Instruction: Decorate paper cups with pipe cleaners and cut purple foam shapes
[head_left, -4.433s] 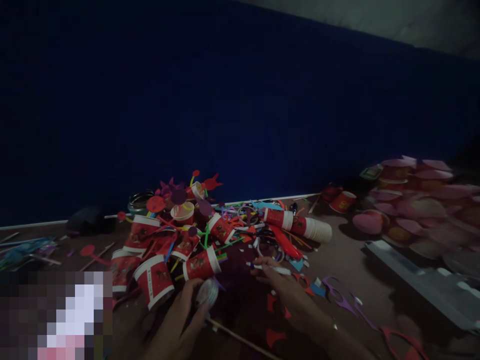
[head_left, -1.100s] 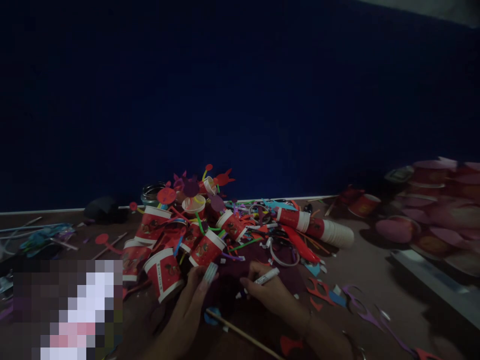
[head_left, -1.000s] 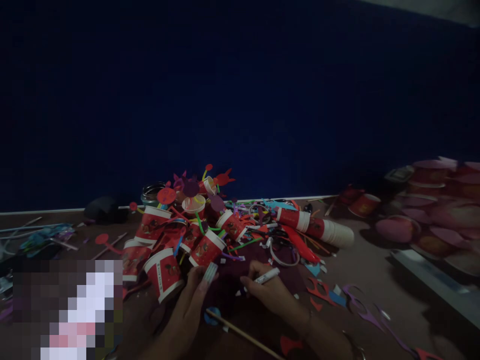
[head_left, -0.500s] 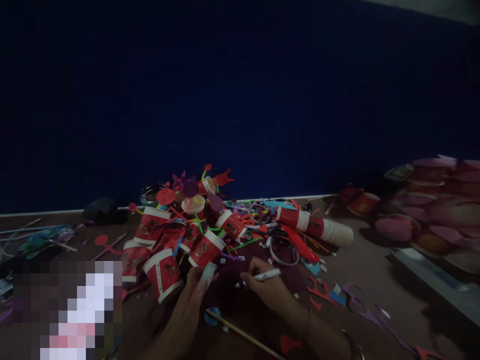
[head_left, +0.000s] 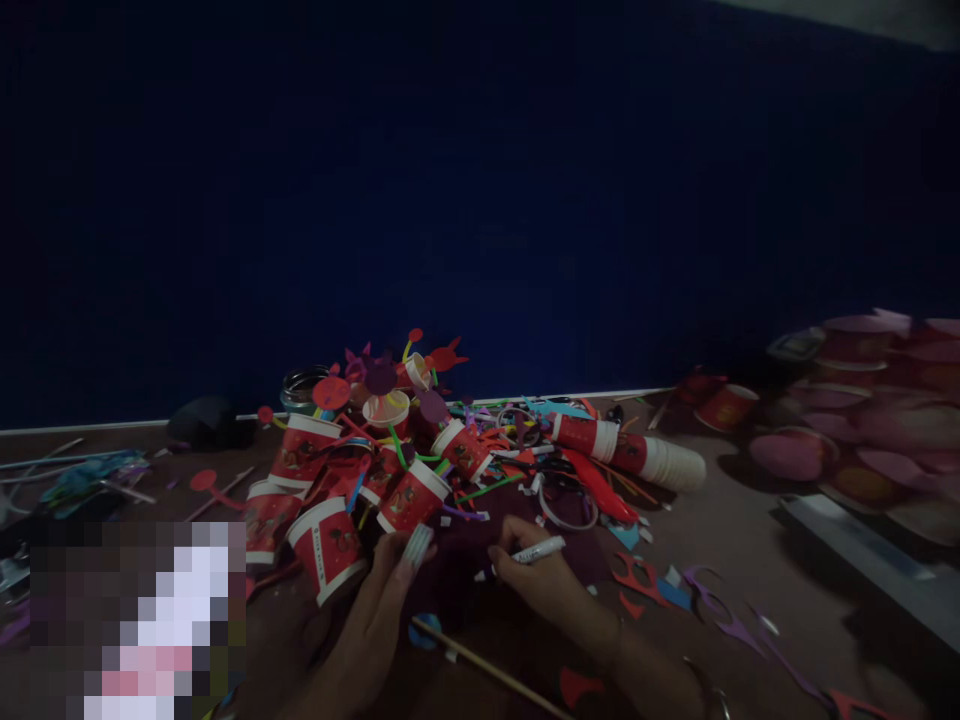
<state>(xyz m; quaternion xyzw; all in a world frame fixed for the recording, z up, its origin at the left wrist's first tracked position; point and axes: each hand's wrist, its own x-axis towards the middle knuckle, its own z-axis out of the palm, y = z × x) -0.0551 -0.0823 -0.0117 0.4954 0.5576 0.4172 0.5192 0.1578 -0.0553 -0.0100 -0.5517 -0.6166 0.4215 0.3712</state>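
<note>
My right hand is closed around a white marker, whose lettered barrel sticks out to the right; its tip points down and left. My left hand pinches a small pale, striped piece between thumb and fingers; what it is I cannot make out. A dark purple sheet lies under and between the hands. Just beyond my left hand leans a red paper cup. Another red paper cup tilts to the left of that hand.
Cups with paper shapes and pipe cleaners pile up ahead. A stack of cups lies on its side. Near my arms lie a wooden stick, a red paper cutout and purple scissors-like loops. A dark blue wall stands behind.
My right hand has shifted slightly right, and the marker has turned a little so its lettering shows more. My left hand has stayed almost still.
</note>
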